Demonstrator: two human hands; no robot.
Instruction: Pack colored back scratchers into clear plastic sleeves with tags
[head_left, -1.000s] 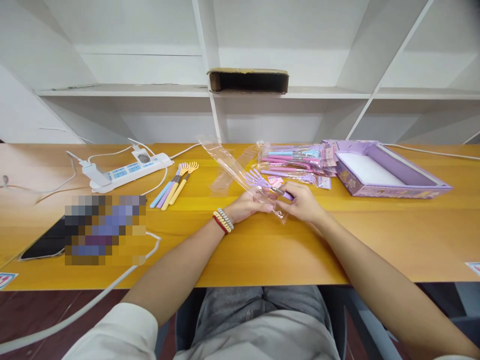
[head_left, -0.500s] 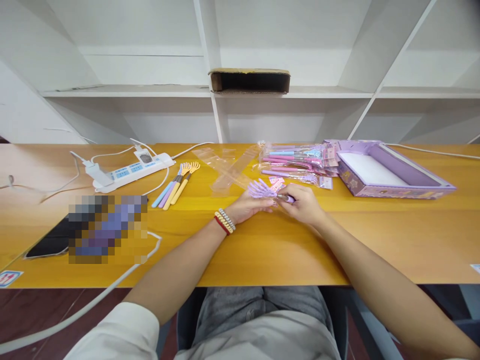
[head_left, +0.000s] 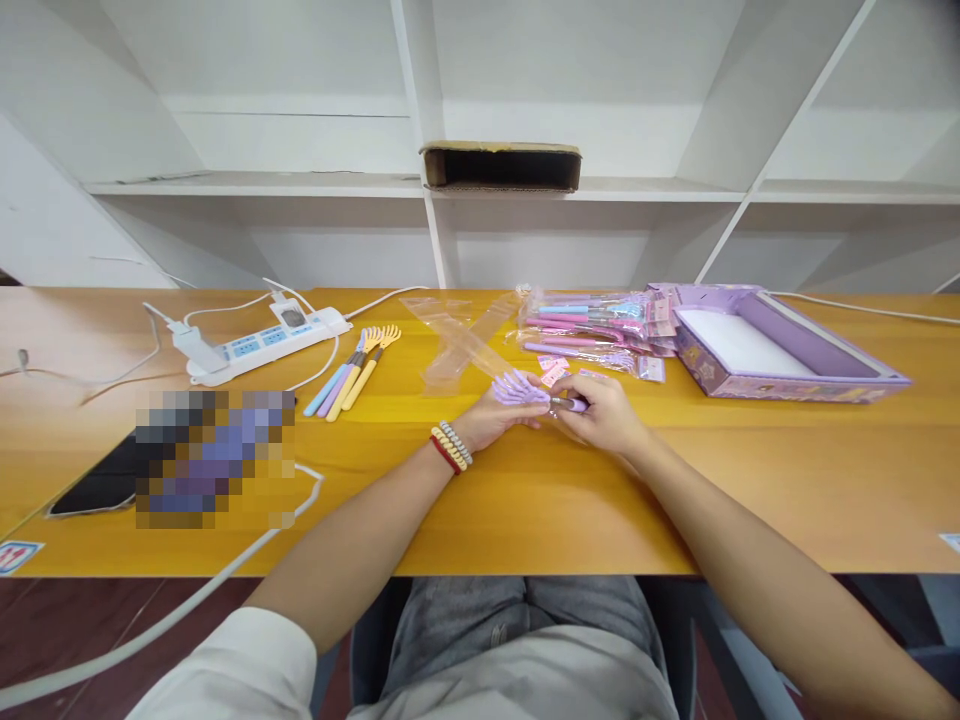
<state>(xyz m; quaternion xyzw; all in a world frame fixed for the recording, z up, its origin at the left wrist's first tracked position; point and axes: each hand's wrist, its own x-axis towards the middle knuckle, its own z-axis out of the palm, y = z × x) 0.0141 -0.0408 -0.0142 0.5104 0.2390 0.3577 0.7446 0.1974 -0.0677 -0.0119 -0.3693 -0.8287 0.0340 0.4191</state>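
A purple back scratcher [head_left: 517, 389] lies across both hands near the middle of the desk. My left hand [head_left: 491, 418] is closed round its clawed head end. My right hand [head_left: 606, 412] grips the purple handle by its metal shaft. Small pink cards [head_left: 555, 371] lie just behind the hands. Farther back is a pile of back scratchers in clear packets [head_left: 592, 325]. Empty clear sleeves [head_left: 465, 345] lie crossed at the back. Unwrapped back scratchers, blue, purple and yellow [head_left: 352, 375], rest side by side on the left.
A purple open box [head_left: 810, 388] stands at the right rear. At left are a white power strip [head_left: 266, 345] with cables, a black phone-like object [head_left: 97, 475] and a blurred patch. White shelves [head_left: 300, 185] behind the desk hold a cardboard box [head_left: 502, 150].
The clawed head has tilted and dropped slightly in my left hand. The small pink cards behind the hands show more clearly. My right hand keeps its grip with little movement.
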